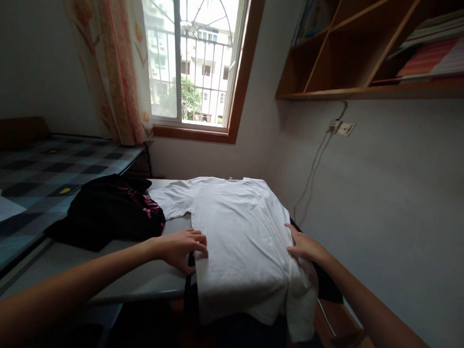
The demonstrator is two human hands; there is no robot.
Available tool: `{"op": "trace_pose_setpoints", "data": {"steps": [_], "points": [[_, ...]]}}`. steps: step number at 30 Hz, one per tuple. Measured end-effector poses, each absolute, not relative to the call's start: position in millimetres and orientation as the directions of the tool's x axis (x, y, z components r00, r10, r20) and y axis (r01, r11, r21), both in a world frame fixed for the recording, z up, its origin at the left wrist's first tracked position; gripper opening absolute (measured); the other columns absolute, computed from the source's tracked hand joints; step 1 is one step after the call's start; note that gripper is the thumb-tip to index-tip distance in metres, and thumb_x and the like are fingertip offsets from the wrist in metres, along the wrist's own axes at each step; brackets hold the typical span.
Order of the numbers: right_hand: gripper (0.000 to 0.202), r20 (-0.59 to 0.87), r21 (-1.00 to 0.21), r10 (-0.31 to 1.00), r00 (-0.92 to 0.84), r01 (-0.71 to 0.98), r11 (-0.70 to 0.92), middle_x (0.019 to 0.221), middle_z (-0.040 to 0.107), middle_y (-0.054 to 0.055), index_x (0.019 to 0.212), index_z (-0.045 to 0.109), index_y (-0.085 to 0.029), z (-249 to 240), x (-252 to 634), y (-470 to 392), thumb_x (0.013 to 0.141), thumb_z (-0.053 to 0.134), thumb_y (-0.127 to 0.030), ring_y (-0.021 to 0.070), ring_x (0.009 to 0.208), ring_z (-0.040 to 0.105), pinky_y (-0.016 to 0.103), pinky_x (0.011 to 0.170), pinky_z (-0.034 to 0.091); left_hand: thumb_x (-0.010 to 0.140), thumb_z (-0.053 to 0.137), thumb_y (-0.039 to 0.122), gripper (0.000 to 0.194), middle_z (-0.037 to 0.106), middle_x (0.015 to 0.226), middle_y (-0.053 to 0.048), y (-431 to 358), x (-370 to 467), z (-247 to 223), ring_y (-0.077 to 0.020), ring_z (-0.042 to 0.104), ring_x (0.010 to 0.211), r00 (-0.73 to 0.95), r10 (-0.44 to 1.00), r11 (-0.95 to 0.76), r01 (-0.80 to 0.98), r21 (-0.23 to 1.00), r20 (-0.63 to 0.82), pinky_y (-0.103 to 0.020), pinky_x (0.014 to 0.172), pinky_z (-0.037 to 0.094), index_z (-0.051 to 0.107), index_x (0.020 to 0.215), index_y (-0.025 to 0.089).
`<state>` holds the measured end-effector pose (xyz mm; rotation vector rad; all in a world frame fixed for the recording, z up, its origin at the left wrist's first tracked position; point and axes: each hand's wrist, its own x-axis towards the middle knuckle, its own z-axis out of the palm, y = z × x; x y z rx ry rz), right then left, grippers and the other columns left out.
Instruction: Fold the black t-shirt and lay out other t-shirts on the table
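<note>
- Bare forearms (77,282) come in from the two lower corners, nearest of all, and lead to a pair of hands at the sides of a white shirt (241,231).
- Left hand (183,248): fingers bent, thumb against the shirt's edge; whether it pinches cloth, I cannot tell.
- Right hand (305,245): thumb and forefinger lie on the opposite edge, the other fingers out of my sight, so I cannot tell whether this grip is closed on anything.
- The shirt lies on the desk (150,282), neck end toward the window (205,75), hem (243,308) drooping over the near edge.
- As I judge it, laying out is mostly done: the body is spread, and one sleeve (175,198) reaches out sideways.
- What seems left is smaller: creases run down the right half, and a strip of white cloth (302,305) hangs below the right hand; no finished fold shows in the body.
- Beside that sleeve sits a heaped black garment (113,210) with pink lettering, not legible to me; it may cover the cuff.
- Under the hem it is too dark to make things out, and whatever is black behind the right wrist stays unclear.
- Farther left, a checked bed (90,155) runs out of view, as does the wall shelf (345,56) at upper right.
</note>
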<state>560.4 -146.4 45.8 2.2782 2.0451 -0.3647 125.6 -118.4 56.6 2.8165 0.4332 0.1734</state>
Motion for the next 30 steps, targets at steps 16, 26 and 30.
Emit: {"op": "trace_pose_setpoints", "data": {"steps": [16, 26, 30], "points": [[0.083, -0.102, -0.277, 0.988, 0.116, 0.951, -0.140, 0.116, 0.065, 0.018, 0.148, 0.032, -0.007, 42.9, 558.2, -191.9, 0.068, 0.055, -0.011, 0.0243, 0.093, 0.063, 0.028, 0.078, 0.044, 0.069, 0.073, 0.024, 0.046, 0.062, 0.112, -0.003, -179.8, 136.5, 70.3, -0.0222, 0.059, 0.100, 0.975, 0.222, -0.961, 0.219, 0.172, 0.001, -0.033, 0.094, 0.041, 0.064, 0.114, 0.029], [0.028, 0.078, -0.683, 0.958, 0.277, 0.715, -0.151, 0.083, 0.067, 0.006, 0.087, 0.068, -0.014, 38.3, 572.1, -215.6, 0.074, 0.047, -0.025, 0.0201, 0.079, 0.061, 0.028, 0.071, 0.047, 0.080, 0.068, 0.019, 0.039, 0.058, 0.118, -0.008, -206.8, 139.4, 49.6, -0.0232, 0.054, 0.099, 0.988, 0.100, -0.984, 0.116, -0.135, 0.116, -0.035, 0.088, 0.040, 0.059, 0.117, 0.025], [0.053, 0.062, -0.738, 0.960, 0.274, 0.660, -0.140, 0.099, 0.069, 0.010, 0.114, 0.063, -0.012, 25.7, 569.4, -221.1, 0.066, 0.066, -0.031, 0.0227, 0.090, 0.063, 0.030, 0.076, 0.050, 0.091, 0.054, 0.015, 0.014, 0.062, 0.108, -0.006, -213.4, 144.2, 35.9, -0.0211, 0.053, 0.098, 0.986, 0.006, -0.961, 0.052, -0.271, 0.167, -0.035, 0.090, 0.038, 0.065, 0.096, 0.023]]}}
